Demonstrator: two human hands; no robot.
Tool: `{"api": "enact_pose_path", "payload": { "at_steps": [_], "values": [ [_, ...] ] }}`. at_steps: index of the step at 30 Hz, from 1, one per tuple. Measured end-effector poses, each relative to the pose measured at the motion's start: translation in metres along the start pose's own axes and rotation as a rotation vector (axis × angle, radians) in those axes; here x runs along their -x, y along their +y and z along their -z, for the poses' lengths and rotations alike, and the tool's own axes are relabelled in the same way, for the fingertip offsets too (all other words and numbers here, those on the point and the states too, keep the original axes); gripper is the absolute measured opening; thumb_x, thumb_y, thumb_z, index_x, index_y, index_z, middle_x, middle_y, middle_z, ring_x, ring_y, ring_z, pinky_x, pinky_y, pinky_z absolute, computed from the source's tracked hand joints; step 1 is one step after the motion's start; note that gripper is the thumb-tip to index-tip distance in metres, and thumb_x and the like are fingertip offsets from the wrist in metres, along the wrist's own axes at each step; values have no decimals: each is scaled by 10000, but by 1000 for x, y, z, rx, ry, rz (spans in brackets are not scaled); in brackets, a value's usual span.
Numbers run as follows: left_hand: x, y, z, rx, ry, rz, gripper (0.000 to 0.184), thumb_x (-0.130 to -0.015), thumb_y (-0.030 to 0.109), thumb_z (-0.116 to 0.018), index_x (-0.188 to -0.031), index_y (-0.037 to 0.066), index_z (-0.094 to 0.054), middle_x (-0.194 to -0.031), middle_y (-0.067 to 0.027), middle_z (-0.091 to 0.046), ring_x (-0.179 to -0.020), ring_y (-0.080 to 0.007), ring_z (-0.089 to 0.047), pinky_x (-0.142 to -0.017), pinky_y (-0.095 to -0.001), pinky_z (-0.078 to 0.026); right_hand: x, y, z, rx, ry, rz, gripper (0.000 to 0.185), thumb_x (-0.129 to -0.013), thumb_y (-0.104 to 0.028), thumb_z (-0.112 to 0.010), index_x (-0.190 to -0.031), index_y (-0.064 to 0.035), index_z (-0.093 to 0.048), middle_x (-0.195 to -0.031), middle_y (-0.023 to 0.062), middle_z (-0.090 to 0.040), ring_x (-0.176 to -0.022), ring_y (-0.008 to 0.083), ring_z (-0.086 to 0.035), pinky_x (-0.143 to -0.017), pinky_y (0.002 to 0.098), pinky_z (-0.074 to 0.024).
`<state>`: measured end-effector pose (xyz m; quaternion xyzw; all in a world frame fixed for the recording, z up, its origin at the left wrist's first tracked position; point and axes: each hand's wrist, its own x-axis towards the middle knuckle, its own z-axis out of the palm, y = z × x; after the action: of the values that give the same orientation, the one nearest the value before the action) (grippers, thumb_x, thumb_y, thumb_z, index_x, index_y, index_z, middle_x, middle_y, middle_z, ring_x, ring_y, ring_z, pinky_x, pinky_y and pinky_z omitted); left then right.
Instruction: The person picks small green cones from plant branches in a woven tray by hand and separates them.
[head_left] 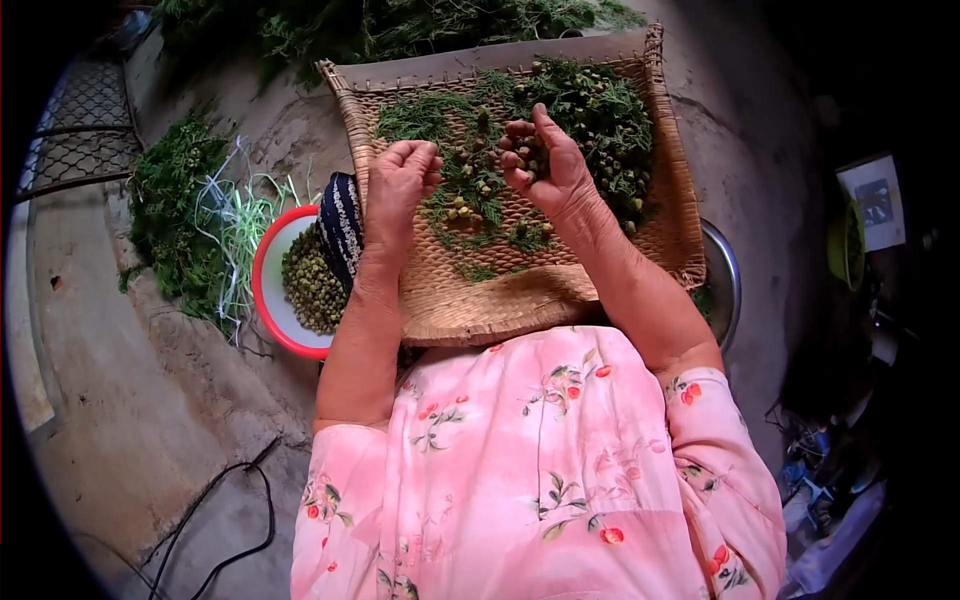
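A woven wicker tray (560, 290) lies in front of me, bearing green feathery sprigs (420, 115) and many small round cones (460, 209). Above its left side, my left hand (400, 178) is closed in a pinch; whatever sits between the fingertips is too small or hidden to make out. My right hand (565, 178) is cupped over the tray's middle, fingers curled around several round greenish-brown cones (531, 155), thumb pointing up. Behind it, a thicker heap of cone-bearing sprigs (600, 110) covers the tray's right part.
A red-rimmed white basin (268, 310) of cones, with dark patterned cloth (340, 225) over its edge, stands left. Pale plastic strings (240, 240) and cut branches (175, 200) lie beyond. A metal basin (730, 280) shows at right. A black cable (265, 500) crosses the floor.
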<state>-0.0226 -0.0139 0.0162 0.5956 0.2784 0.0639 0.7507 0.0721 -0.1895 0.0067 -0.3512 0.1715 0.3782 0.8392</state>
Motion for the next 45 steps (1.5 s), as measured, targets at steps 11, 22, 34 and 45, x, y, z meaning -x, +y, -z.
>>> {"api": "enact_pose_path", "payload": {
  "at_steps": [11, 22, 34, 45],
  "values": [
    [12, -22, -22, -1412, -442, -361, 350, -739, 107, -669, -1037, 120, -487, -1029, -153, -444, -860, -370, -582, -740, -437, -491, 12, 14, 0, 238, 27, -17, 406, -828, -430, -623, -906, -34, -576, -692, 51, -578, -540, 123, -544, -405, 238, -414],
    [-5, -56, -20, -1410, -405, -521, 234, -680, 189, -688, -854, 91, -566, -965, -185, -452, -764, -384, -573, -677, -446, -501, 26, 13, 7, 224, 79, 34, 349, -883, -410, -545, -879, -62, -561, -691, 36, -559, -554, 129, -534, -411, 249, -376],
    [-7, -71, -14, -1310, -469, -575, 137, -684, 109, -621, -814, 74, -596, -776, -205, -525, -747, -380, -557, -665, -446, -489, 20, 29, 13, 234, 148, 24, 298, -874, -388, -563, -857, -91, -579, -674, 17, -570, -535, 120, -533, -415, 249, -394],
    [25, -21, -37, -582, -253, -323, 195, -723, 108, -682, -904, 48, -642, -800, -118, -572, -711, -205, -605, -619, -334, -506, 18, 43, 18, 287, 138, -64, 341, -863, -457, -553, -808, -123, -599, -625, -16, -542, -512, 110, -502, -433, 264, -398]
  ]
}}
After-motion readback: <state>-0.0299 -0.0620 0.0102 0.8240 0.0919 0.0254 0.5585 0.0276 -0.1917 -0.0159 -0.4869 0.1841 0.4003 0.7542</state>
